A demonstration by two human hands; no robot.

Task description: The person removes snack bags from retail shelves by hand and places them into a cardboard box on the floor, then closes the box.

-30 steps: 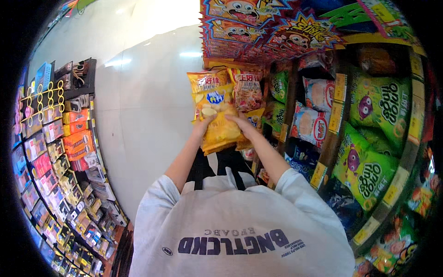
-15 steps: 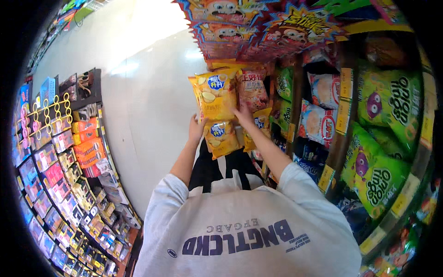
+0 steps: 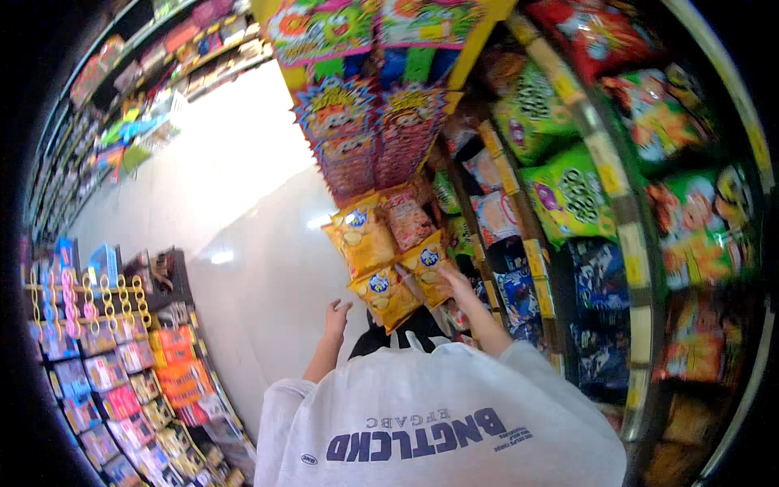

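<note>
Tall shelving (image 3: pixel 639 325) fills the right, its bags facing outward, presumably to be seen. Farther left, a far yellow bag (image 3: pixel 358 243) and a pink bag (image 3: pixel 408 217) stand behind two nearer yellow bags (image 3: pixel 385 297) (packed close, likely propping one another). The right hand (image 3: pixel 459 286) is at the right-hand near one; I cannot tell whether its fingers grip. The left hand (image 3: pixel 336 319), well apart, is empty, fingers loosely spread.

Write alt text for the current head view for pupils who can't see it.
A person's right hand is at the lower-right of three yellow snack bags, contact unclear; the left hand is open, empty, to their left. Green bags sit on shelves at right.
</note>
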